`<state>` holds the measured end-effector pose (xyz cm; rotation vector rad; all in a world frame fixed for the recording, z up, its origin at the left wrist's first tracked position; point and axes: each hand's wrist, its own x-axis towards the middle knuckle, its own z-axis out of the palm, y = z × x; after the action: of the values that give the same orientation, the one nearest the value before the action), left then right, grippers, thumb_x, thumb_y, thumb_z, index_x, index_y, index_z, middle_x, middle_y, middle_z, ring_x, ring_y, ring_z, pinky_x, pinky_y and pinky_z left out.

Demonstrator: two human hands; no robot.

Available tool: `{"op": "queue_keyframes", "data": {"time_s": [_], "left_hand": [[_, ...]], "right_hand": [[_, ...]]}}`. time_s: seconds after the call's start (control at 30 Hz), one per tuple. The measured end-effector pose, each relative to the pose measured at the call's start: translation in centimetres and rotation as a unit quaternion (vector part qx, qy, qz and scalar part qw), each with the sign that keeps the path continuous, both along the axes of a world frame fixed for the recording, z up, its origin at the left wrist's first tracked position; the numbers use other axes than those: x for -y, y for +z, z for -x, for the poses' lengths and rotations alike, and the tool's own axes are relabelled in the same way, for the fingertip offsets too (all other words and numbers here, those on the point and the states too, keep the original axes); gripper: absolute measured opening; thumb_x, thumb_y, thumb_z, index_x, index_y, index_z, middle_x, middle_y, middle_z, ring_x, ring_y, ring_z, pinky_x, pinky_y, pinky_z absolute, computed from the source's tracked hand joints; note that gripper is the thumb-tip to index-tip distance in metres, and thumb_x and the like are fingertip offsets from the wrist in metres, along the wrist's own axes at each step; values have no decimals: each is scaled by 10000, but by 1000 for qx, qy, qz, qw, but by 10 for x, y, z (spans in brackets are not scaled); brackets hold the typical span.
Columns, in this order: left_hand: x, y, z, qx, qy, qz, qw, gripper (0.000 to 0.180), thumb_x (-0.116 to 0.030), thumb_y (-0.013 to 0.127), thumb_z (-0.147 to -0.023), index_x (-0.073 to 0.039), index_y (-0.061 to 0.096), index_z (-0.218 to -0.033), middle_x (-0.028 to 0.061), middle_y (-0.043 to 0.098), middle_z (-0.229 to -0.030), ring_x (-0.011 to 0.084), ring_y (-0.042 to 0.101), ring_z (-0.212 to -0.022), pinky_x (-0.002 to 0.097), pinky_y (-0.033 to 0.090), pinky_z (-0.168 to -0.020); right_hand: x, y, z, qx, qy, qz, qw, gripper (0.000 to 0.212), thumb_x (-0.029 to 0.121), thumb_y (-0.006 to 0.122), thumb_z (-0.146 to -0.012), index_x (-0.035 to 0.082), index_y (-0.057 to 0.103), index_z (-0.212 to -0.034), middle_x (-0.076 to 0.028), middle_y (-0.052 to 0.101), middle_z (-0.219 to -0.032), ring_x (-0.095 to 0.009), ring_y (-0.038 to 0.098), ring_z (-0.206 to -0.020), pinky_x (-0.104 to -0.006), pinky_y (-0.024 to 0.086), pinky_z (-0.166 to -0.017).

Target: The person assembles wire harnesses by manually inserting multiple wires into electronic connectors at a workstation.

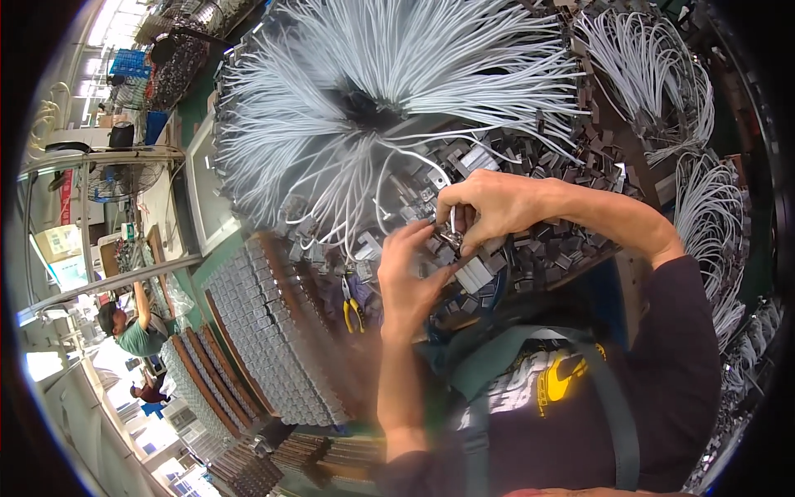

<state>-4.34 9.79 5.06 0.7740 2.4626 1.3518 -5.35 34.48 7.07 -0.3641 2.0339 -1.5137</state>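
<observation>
In front of my chest both hands meet over a heap of small metal pieces. My right hand reaches in from the right, closed in a pinch on a small shiny metal fitting. A white cable curves down to that fitting. On its left side is my left hand, slightly blurred, with thumb and fingers apart in a C shape and the fingertips close to the fitting. Below the hands lie loose metal pieces and a pale ribbed block. Whether the left fingertips touch the fitting is hard to see.
A large fan of white cables fills the far side, with more cable bundles at right. Yellow-handled pliers lie left of my left hand. Stacked rows of grey parts stand at left. A co-worker sits farther left.
</observation>
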Motion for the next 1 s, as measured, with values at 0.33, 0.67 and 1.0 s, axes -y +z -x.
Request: {"op": "queue_keyframes", "data": {"time_s": [0.33,0.67,1.0], "left_hand": [[-11,1,-3,389,48,-151,907,679,78,883,-691,110,600,-1308,140,708,-1128,180,693,-1031,289,580,-816],[-2,0,-3,128,-3,-26,991,663,-7,935,-601,33,695,-1217,45,706,-996,122,607,-842,299,509,-783],[8,4,-5,395,23,-113,912,649,34,909,-627,38,677,-1233,46,714,-1004,114,655,-878,286,536,-775]], "right_hand": [[0,-2,2,-61,44,-24,997,528,111,840,-715,-36,643,-1182,-150,738,-887,-241,721,-787,-359,561,-714],[7,-4,4,-81,62,-30,994,549,143,862,-730,-39,633,-1194,-151,736,-880,-246,724,-810,-368,561,-726],[18,-12,1,-38,69,6,997,528,120,861,-722,-45,639,-1172,-148,739,-856,-231,722,-779,-347,566,-717]]}}
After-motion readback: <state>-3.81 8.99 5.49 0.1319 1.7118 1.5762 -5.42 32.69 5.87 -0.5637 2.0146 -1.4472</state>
